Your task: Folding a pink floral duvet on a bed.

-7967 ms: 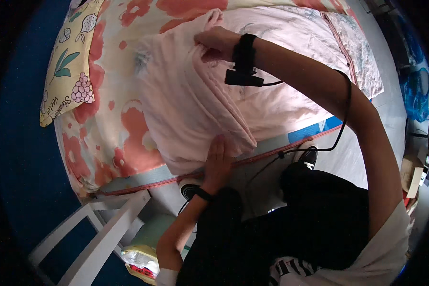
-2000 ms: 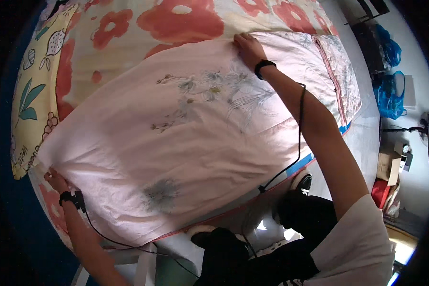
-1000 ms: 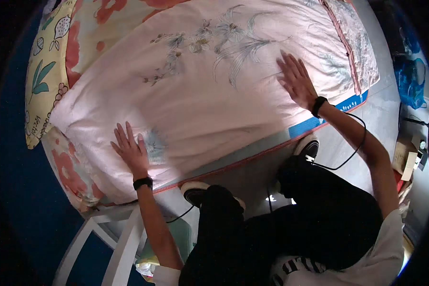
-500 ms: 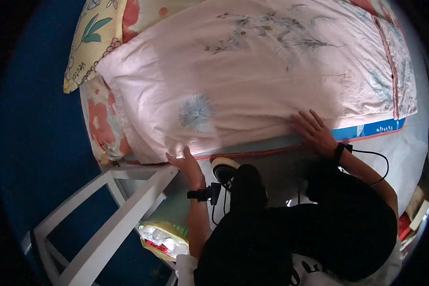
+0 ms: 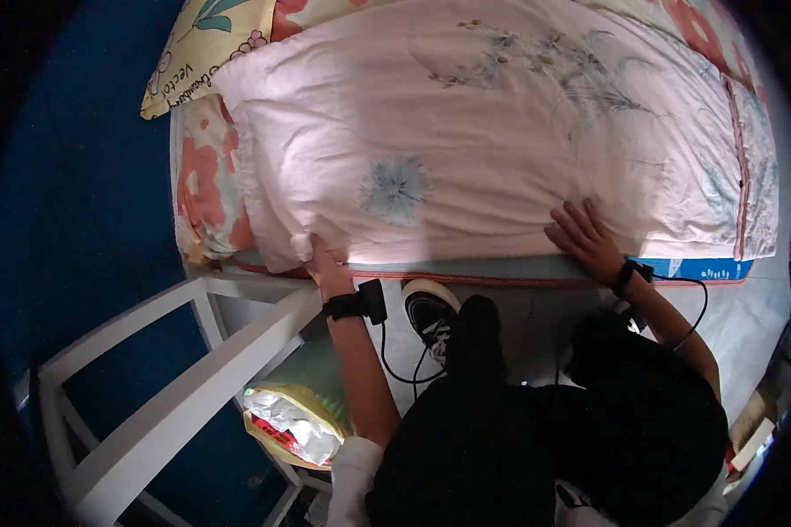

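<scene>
A pale pink floral quilt (image 5: 483, 167), printed with blue-grey flowers, lies spread and lightly wrinkled over a bed. At its near left edge, my left hand (image 5: 330, 270) is closed, with a bit of the quilt's border pinched between thumb and fingers. My right hand (image 5: 589, 244) rests palm down further along the same edge, fingers stretched out on the cloth. Under the quilt's border shows a blue-grey mat (image 5: 501, 267) with reddish piping, bright blue at its right end. Both wrists wear black bands with cables.
A yellow printed pillow (image 5: 211, 53) lies at the far left over a red-flowered sheet (image 5: 204, 180). A white frame (image 5: 193, 373) stands close by my left forearm, with a yellow-edged bag (image 5: 294, 426) beside it. My shoe (image 5: 431, 312) is below the bed edge.
My left hand has gone from loosely spread fingers to a closed pinch on the quilt's edge. My right hand stays flat on it. The whole view has shifted a little.
</scene>
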Demonstrator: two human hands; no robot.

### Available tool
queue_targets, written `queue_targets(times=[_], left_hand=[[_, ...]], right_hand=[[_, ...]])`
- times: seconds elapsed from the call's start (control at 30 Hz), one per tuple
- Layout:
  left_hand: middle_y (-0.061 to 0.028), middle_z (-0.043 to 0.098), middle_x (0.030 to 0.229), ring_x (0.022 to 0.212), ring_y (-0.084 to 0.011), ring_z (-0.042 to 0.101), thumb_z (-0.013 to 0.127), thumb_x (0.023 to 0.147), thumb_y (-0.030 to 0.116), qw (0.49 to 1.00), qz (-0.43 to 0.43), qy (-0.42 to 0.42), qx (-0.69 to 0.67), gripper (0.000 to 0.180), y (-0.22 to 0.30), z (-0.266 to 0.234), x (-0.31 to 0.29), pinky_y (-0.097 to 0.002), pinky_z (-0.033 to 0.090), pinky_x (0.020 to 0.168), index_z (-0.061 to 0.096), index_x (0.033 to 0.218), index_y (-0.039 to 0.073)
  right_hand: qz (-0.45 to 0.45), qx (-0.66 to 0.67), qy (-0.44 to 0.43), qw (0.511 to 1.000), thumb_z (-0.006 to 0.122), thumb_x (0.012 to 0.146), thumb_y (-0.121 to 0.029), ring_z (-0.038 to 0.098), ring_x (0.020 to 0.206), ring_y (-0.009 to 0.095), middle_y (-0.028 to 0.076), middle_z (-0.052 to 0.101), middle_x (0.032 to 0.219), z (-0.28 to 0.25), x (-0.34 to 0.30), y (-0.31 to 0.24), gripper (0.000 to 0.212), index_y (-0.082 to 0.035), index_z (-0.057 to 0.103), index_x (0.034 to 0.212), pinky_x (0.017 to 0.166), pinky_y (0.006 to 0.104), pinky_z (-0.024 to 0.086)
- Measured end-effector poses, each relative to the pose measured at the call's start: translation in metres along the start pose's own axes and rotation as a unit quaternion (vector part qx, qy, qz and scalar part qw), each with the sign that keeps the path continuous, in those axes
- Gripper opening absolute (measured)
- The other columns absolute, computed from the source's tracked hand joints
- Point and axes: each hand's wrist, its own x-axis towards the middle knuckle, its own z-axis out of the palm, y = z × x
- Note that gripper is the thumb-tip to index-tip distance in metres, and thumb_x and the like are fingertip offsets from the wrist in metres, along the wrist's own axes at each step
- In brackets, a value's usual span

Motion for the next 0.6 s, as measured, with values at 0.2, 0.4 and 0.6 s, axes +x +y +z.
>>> queue_targets(times=[0.2, 0.4, 0.6], left_hand=[[-0.0216, 0.055, 0.128, 0.113, -0.0263, 0.059, 0.072, 0.085, 0.01, 0.9, 0.359, -0.132, 0.21, 0.075, 0.017, -0.055, 0.068, -0.0366, 0.051, 0.094, 0.033, 0.148, -0.001], [-0.0224, 0.049, 0.141, 0.123, -0.0269, 0.053, 0.072, 0.079, 0.0, 0.9, 0.363, -0.119, 0.21, 0.085, 0.067, -0.11, 0.108, -0.0349, 0.042, 0.105, 0.027, 0.15, -0.003], [-0.0184, 0.052, 0.139, 0.122, -0.0237, 0.054, 0.077, 0.079, 0.005, 0.849, 0.475, -0.071, 0.22, 0.081, 0.102, 0.008, -0.033, -0.0367, 0.043, 0.104, 0.033, 0.146, -0.004]], right_hand=[[-0.021, -0.016, 0.024, 0.999, 0.057, 0.092, -0.02, 0.026, 0.147, 0.034, 0.011, 0.031, 0.157, 0.0, 0.012, 0.007, 0.058, -0.019, 0.039, 0.147, 0.118, 0.0658, 0.014], [-0.042, 0.031, 0.015, 0.999, 0.053, 0.093, -0.017, 0.021, 0.148, 0.033, 0.01, 0.028, 0.158, -0.009, 0.013, 0.014, 0.058, -0.02, 0.036, 0.148, 0.118, 0.0662, 0.014], [-0.022, 0.01, -0.057, 0.998, 0.055, 0.092, -0.023, 0.025, 0.146, 0.036, 0.011, 0.027, 0.158, -0.027, 0.0, 0.019, 0.061, -0.018, 0.035, 0.149, 0.117, 0.068, 0.014]])
